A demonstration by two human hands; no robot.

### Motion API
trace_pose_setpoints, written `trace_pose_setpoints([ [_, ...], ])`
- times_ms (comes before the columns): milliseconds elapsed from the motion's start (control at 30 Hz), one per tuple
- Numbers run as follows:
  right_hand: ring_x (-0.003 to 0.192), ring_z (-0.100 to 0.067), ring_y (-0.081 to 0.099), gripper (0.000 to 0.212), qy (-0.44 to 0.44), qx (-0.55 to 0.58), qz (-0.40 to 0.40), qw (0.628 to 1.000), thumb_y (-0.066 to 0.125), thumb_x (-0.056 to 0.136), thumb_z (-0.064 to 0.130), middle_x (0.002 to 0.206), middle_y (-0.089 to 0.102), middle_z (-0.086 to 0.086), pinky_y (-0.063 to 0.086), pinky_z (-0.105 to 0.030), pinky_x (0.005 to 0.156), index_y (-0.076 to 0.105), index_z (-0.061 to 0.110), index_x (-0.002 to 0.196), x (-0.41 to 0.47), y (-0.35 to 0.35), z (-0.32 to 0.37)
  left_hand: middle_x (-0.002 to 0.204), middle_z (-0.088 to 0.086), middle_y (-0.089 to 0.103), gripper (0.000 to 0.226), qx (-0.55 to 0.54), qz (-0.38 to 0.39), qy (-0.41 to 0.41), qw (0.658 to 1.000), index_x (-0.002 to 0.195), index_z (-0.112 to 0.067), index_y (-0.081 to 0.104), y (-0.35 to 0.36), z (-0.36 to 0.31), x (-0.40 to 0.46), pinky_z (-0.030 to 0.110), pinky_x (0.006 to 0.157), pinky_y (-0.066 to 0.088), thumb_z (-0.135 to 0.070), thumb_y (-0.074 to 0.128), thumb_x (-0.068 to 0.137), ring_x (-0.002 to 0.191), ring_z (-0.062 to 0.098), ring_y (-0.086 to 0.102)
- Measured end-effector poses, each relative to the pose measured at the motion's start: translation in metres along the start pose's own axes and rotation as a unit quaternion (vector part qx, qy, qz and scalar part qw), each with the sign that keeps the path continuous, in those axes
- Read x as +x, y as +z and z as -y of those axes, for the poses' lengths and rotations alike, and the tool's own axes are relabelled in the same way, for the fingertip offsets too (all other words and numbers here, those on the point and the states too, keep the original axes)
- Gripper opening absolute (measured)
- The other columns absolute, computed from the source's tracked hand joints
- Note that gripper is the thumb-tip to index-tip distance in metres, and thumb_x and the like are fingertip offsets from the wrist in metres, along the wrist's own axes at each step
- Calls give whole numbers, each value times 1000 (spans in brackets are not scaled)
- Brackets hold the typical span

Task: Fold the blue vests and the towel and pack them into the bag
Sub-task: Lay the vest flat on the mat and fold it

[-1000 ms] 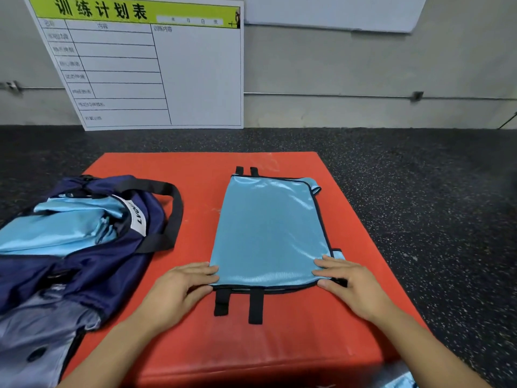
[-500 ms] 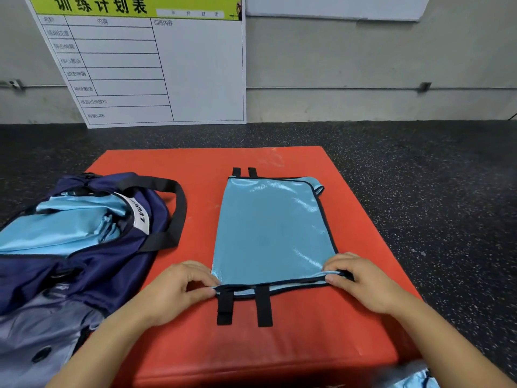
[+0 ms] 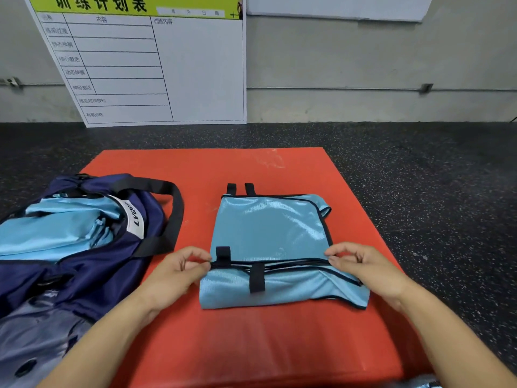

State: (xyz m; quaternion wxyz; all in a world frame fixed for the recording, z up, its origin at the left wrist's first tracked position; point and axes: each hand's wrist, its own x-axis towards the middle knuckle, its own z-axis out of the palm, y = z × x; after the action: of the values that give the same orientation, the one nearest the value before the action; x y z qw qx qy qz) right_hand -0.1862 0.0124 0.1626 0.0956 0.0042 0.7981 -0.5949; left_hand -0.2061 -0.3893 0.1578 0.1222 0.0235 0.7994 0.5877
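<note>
A light blue vest (image 3: 270, 233) lies at the centre of the frame on a red mat (image 3: 279, 345), its near end turned over into a flap whose black-trimmed edge runs across the vest from left to right. The left hand (image 3: 179, 271) pinches the left end of that edge between thumb and fingertips; the right hand (image 3: 361, 266) pinches the right end the same way. 2 black straps stick out past the vest's far edge, and 2 more lie on the flap near its left half.

A navy bag (image 3: 92, 247) sits at the left edge of the frame, partly on the mat, its mouth open with more light blue cloth (image 3: 56, 233) inside and a black carry strap (image 3: 167, 214) looping toward the vest. A strip of bare mat separates bag and vest. Bare mat also shows beyond the vest and in front of it. Dark speckled floor (image 3: 433, 191) spreads to the right. A white board (image 3: 145, 60) leans against the wall at upper left.
</note>
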Motion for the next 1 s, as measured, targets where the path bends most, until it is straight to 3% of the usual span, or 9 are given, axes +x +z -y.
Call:
trace_pose_setpoints([
  [100,84,-14,64,11,27,-33,-48,998,70,95,34,87,73,-4,45,-24,78,77,29,101,15,8,0,60,1,55,5,5,-48,-35,998,97,-10,64,7,6,12,24,47,38,-9,60,100,52,10,47],
  [200,101,-3,71,32,92,10,-67,994,53,101,49,110,75,13,53,-18,78,70,30,120,16,2,5,72,1,60,15,-28,-48,-45,997,93,-12,58,6,4,12,26,54,48,-22,54,104,65,13,58],
  [333,112,-28,71,54,157,113,47,980,25,96,73,121,73,-12,53,-42,97,49,47,137,-1,-20,17,81,-3,60,39,-7,66,-22,998,88,-18,62,-9,-1,3,29,73,51,-53,50,99,82,13,59],
  [433,126,-32,63,67,133,142,121,973,16,98,70,134,66,-16,43,-45,108,49,35,144,-13,-31,17,101,-11,72,39,75,111,-5,991,100,-27,77,-6,-4,-5,22,82,48,-52,47,103,89,0,59],
  [533,130,-25,60,76,126,126,150,972,29,99,71,138,65,-9,38,-40,111,67,15,133,-21,-29,12,108,-25,72,29,83,92,-5,992,112,-38,75,3,-10,-10,16,77,45,-34,47,104,85,-15,58],
  [600,128,-15,61,61,117,49,138,982,47,98,66,133,68,0,38,-32,111,75,18,123,-22,-22,10,106,-30,71,27,85,74,-4,994,118,-39,71,5,-9,-8,10,71,44,-31,49,105,83,-17,57],
  [700,128,4,55,37,86,-54,102,990,54,97,45,130,68,18,31,-22,118,75,28,122,-18,-13,11,104,-33,70,25,74,46,16,996,118,-30,72,7,-7,-3,3,73,43,-25,52,104,86,-19,59],
  [833,130,6,52,30,55,-85,90,991,56,101,33,132,65,22,32,-19,116,70,32,128,-13,-11,12,109,-20,75,24,72,46,59,995,107,-22,78,12,-8,1,3,92,40,-18,55,102,110,-7,63],
  [1000,126,9,54,27,16,-130,113,985,64,98,32,126,68,25,34,-8,107,73,32,123,-2,-6,12,99,-19,76,22,59,91,45,993,105,-20,80,15,-3,6,8,87,43,-17,58,101,100,-5,67],
])
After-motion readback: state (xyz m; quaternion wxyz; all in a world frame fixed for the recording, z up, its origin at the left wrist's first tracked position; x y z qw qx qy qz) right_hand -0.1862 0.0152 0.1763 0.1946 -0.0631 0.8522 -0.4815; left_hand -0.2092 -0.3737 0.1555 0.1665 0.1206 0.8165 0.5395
